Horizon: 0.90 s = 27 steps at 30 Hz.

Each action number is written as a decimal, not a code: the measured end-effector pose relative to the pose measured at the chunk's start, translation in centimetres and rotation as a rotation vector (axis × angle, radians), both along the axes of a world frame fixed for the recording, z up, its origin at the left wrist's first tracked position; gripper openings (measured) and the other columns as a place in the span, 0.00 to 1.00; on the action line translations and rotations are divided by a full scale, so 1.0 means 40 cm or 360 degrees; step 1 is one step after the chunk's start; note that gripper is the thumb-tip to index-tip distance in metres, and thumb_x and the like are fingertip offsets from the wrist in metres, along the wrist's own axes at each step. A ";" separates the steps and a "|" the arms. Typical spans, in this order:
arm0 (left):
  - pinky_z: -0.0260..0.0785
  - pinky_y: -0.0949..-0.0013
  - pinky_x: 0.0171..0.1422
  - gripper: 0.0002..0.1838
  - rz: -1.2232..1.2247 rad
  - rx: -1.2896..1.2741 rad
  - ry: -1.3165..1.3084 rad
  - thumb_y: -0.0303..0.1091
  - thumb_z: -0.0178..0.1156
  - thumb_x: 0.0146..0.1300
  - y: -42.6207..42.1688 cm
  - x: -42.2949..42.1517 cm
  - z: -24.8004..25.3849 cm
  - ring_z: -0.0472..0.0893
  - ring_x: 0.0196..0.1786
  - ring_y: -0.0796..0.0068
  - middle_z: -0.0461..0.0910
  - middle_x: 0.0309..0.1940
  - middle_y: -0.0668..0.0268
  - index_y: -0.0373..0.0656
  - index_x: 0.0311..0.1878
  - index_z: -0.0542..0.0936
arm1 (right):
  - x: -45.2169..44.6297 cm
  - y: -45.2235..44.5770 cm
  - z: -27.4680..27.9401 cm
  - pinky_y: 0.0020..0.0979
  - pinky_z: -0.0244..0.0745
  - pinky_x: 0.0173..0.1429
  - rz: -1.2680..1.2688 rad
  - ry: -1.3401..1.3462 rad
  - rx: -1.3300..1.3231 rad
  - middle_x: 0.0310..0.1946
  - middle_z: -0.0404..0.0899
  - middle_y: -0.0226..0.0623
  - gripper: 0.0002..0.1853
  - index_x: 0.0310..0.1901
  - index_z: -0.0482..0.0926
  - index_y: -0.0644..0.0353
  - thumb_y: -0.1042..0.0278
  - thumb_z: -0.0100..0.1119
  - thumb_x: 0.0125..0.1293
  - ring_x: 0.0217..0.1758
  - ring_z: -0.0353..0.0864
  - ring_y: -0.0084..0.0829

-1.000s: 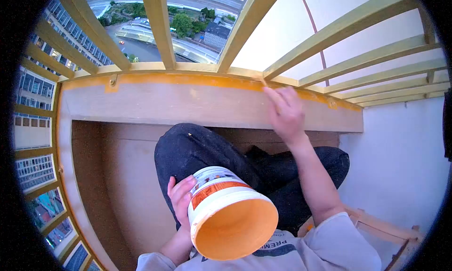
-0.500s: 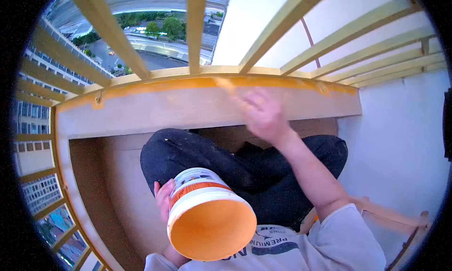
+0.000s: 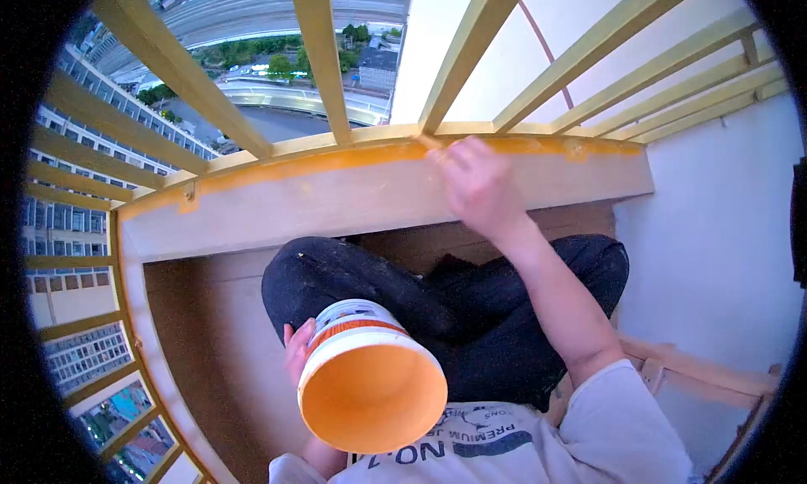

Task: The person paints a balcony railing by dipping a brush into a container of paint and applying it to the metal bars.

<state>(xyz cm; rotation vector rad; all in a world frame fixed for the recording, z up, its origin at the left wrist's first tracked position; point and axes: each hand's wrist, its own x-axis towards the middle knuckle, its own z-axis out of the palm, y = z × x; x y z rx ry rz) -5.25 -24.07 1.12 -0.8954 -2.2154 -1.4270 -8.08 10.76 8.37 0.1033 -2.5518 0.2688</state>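
Observation:
My left hand point(image 3: 298, 348) is wrapped round the left side of a white bucket point(image 3: 374, 391), which tilts with its orange-coated inside facing up at me. My right hand point(image 3: 477, 184) is closed round a small brush point(image 3: 427, 142), partly blurred. The brush's end is at the bottom rail point(image 3: 387, 135) of the yellow railing, by the orange strip point(image 3: 319, 165) along the top of the pale ledge point(image 3: 336, 200). Several yellow bars rise from that rail.
My crossed legs in dark trousers point(image 3: 361, 282) lie between the ledge and the bucket. A white wall point(image 3: 706, 249) stands at the right, with a wooden frame point(image 3: 698, 366) low beside it. Buildings, trees and a road show far below through the bars.
My right hand with the brush has moved left along the rail since the first frame, then slightly back right. The bucket has shifted left in view, and the view has turned a little.

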 end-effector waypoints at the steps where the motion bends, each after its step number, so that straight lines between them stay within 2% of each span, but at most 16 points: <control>1: 0.55 0.35 0.80 0.33 0.0009 0.0007 0.0011 0.43 0.66 0.71 0.003 0.000 0.000 0.82 0.63 0.53 0.80 0.60 0.53 0.49 0.74 0.63 | -0.007 0.005 0.009 0.37 0.83 0.48 -0.0204 0.0026 -0.0009 0.39 0.83 0.38 0.15 0.48 0.86 0.61 0.75 0.64 0.58 0.46 0.83 0.37; 3: 0.55 0.35 0.80 0.33 0.0018 0.0011 0.0025 0.43 0.66 0.71 0.007 0.000 -0.001 0.82 0.63 0.53 0.80 0.60 0.53 0.49 0.74 0.63 | -0.024 -0.002 0.019 0.37 0.84 0.48 -0.0181 -0.0053 0.0000 0.40 0.82 0.37 0.13 0.46 0.85 0.61 0.74 0.62 0.59 0.48 0.83 0.36; 5: 0.55 0.35 0.80 0.33 0.0037 0.0014 0.0033 0.43 0.66 0.71 0.011 0.000 -0.006 0.82 0.63 0.53 0.80 0.60 0.53 0.49 0.74 0.63 | -0.077 -0.041 0.016 0.36 0.84 0.48 0.0374 0.0077 0.0146 0.41 0.82 0.37 0.11 0.45 0.85 0.61 0.73 0.60 0.62 0.48 0.83 0.36; 7: 0.55 0.35 0.80 0.33 0.0038 0.0012 0.0046 0.43 0.66 0.71 0.014 0.003 -0.007 0.82 0.63 0.53 0.80 0.60 0.53 0.48 0.74 0.63 | -0.126 -0.056 0.009 0.35 0.84 0.50 0.0329 0.0082 0.0154 0.40 0.81 0.36 0.09 0.43 0.84 0.61 0.71 0.60 0.62 0.49 0.82 0.36; 12: 0.55 0.35 0.80 0.33 0.0052 0.0005 0.0048 0.43 0.66 0.71 0.013 0.008 -0.015 0.82 0.63 0.53 0.80 0.60 0.53 0.48 0.73 0.64 | -0.128 -0.010 0.022 0.36 0.84 0.53 0.0484 -0.0325 0.0070 0.40 0.80 0.38 0.07 0.41 0.83 0.61 0.70 0.59 0.64 0.50 0.83 0.37; 13: 0.55 0.35 0.80 0.33 0.0057 0.0005 0.0053 0.43 0.66 0.71 0.012 0.008 -0.016 0.82 0.63 0.53 0.80 0.60 0.53 0.48 0.73 0.64 | -0.131 -0.010 0.037 0.36 0.84 0.53 0.0483 -0.0324 0.0067 0.40 0.80 0.38 0.07 0.41 0.83 0.61 0.70 0.59 0.64 0.50 0.83 0.37; 15: 0.56 0.36 0.80 0.33 0.0051 -0.0004 0.0052 0.43 0.66 0.71 0.011 0.009 -0.015 0.82 0.63 0.53 0.81 0.60 0.53 0.48 0.73 0.64 | -0.141 -0.010 0.058 0.37 0.84 0.53 0.0306 -0.0309 -0.0074 0.41 0.84 0.39 0.12 0.47 0.88 0.57 0.76 0.62 0.62 0.49 0.85 0.39; 19: 0.56 0.36 0.80 0.33 0.0045 -0.0016 0.0053 0.42 0.66 0.71 0.012 0.009 -0.017 0.82 0.63 0.53 0.81 0.60 0.54 0.48 0.73 0.64 | -0.174 -0.038 0.014 0.38 0.84 0.54 0.0271 -0.0244 -0.0197 0.43 0.85 0.40 0.11 0.45 0.89 0.58 0.76 0.64 0.62 0.50 0.85 0.40; 21: 0.56 0.36 0.80 0.33 0.0053 -0.0021 0.0051 0.42 0.66 0.71 0.011 0.007 -0.020 0.82 0.63 0.53 0.81 0.60 0.54 0.47 0.73 0.64 | -0.158 -0.027 0.025 0.39 0.84 0.55 0.0334 -0.0405 -0.0472 0.46 0.85 0.41 0.11 0.46 0.89 0.59 0.75 0.66 0.62 0.49 0.86 0.41; 22: 0.56 0.36 0.80 0.32 0.0057 -0.0020 0.0049 0.42 0.66 0.71 0.010 0.004 -0.020 0.82 0.63 0.53 0.81 0.60 0.54 0.47 0.73 0.65 | -0.157 -0.024 0.034 0.39 0.84 0.55 0.0337 -0.0406 -0.0473 0.46 0.85 0.41 0.11 0.46 0.89 0.59 0.75 0.66 0.62 0.49 0.86 0.41; 24: 0.56 0.36 0.80 0.32 0.0056 -0.0026 0.0049 0.42 0.66 0.71 0.009 0.006 -0.021 0.82 0.63 0.53 0.81 0.60 0.54 0.47 0.73 0.65 | -0.156 -0.018 0.048 0.39 0.84 0.54 0.0146 -0.0331 -0.0451 0.43 0.86 0.41 0.10 0.44 0.90 0.59 0.73 0.67 0.61 0.46 0.87 0.40; 27: 0.56 0.36 0.80 0.32 0.0052 -0.0035 0.0055 0.42 0.66 0.70 0.006 0.006 -0.017 0.82 0.63 0.53 0.81 0.60 0.54 0.47 0.73 0.65 | -0.207 -0.027 -0.007 0.39 0.84 0.53 0.0189 -0.0137 -0.0523 0.39 0.86 0.40 0.10 0.43 0.90 0.59 0.74 0.66 0.61 0.43 0.87 0.41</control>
